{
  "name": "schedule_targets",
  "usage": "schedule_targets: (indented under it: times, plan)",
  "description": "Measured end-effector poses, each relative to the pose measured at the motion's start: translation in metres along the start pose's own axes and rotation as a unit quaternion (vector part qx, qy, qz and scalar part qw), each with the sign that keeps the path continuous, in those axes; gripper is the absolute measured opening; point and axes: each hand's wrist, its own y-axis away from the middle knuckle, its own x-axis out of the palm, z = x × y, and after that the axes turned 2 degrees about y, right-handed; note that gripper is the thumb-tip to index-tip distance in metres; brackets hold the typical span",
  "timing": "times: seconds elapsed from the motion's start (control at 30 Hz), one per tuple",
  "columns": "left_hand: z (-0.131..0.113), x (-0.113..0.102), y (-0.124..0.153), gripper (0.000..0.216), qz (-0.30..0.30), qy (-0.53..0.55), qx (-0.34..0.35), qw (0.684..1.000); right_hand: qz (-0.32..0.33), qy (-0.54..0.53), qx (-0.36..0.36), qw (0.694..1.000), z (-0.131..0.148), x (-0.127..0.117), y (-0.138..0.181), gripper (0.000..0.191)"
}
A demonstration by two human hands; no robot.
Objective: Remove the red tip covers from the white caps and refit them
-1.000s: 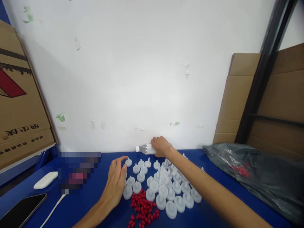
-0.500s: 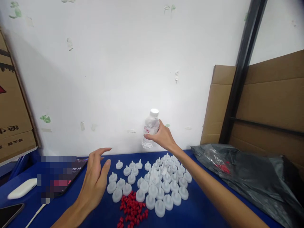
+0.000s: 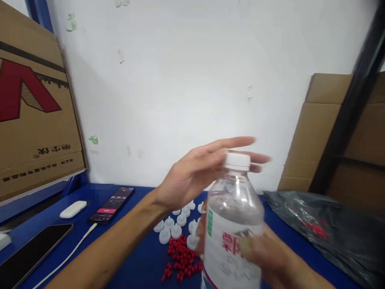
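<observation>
Close to the camera, a clear water bottle (image 3: 231, 224) with a white and red label stands upright in the grip of my right hand (image 3: 264, 253). The thumb crosses the label and the other fingers wrap round the far side, partly hidden and blurred. At the bottle's white cap (image 3: 237, 161) is my left hand (image 3: 198, 168), its fingers stretched out behind the cap and its thumb beside it; whether they touch, I cannot tell. Translucent white nozzle caps (image 3: 176, 230) and small red pieces (image 3: 183, 257) lie behind and below, partly covered by the bottle and hands.
On the blue table (image 3: 144, 249) at left lie a phone (image 3: 111, 204) with a timer, a dark phone (image 3: 33, 249), a white case (image 3: 73, 209) and a white cable (image 3: 66, 257). A dark plastic bag (image 3: 300, 216) lies at right; cardboard boxes (image 3: 39, 132) flank the table.
My right hand has brought the bottle from near the wall to close in front of the camera. My left hand has moved right and up to the cap. The view has turned left.
</observation>
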Motion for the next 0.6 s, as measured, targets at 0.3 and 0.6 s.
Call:
schedule_targets:
  times: [0.3, 0.6]
  plan:
    - [0.003, 0.016, 0.01, 0.021, -0.045, -0.084, -0.053, 0.994, -0.148, 0.237, -0.082, 0.957, -0.013, 0.002, -0.004, 0.048]
    - [0.018, 0.017, 0.003, 0.019, -0.179, -0.189, 0.04, 0.965, -0.332, 0.399, -0.132, 0.845, -0.012, -0.001, -0.02, 0.045]
